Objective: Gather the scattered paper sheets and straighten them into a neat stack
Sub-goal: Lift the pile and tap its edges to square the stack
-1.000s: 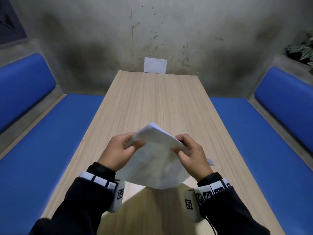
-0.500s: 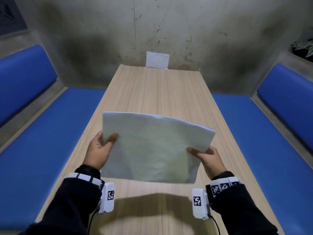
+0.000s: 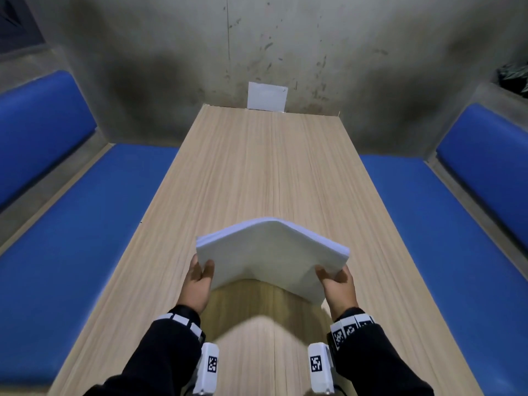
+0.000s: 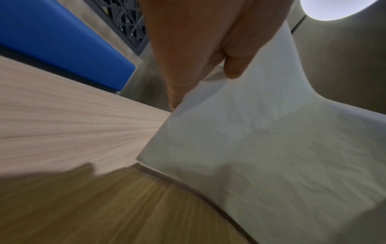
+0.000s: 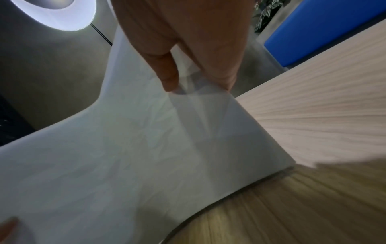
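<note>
A stack of white paper sheets (image 3: 271,252) is held above the wooden table (image 3: 257,167), bowed upward in the middle like an arch. My left hand (image 3: 200,278) grips its left edge, thumb on the near face. My right hand (image 3: 337,281) grips the right edge the same way. In the left wrist view the thumb pinches the paper (image 4: 261,140) against the fingers. In the right wrist view the paper (image 5: 135,156) is pinched between thumb and fingers, with its lower edge near the table.
Blue benches (image 3: 71,238) (image 3: 457,238) run along both sides of the table. A white card (image 3: 267,96) leans on the concrete wall at the table's far end. A plant (image 3: 514,78) sits at the upper right.
The stack went from a bunched diagonal hold to a spread upright sheet, and now it bows upward between my hands, which have moved forward and closer together.
</note>
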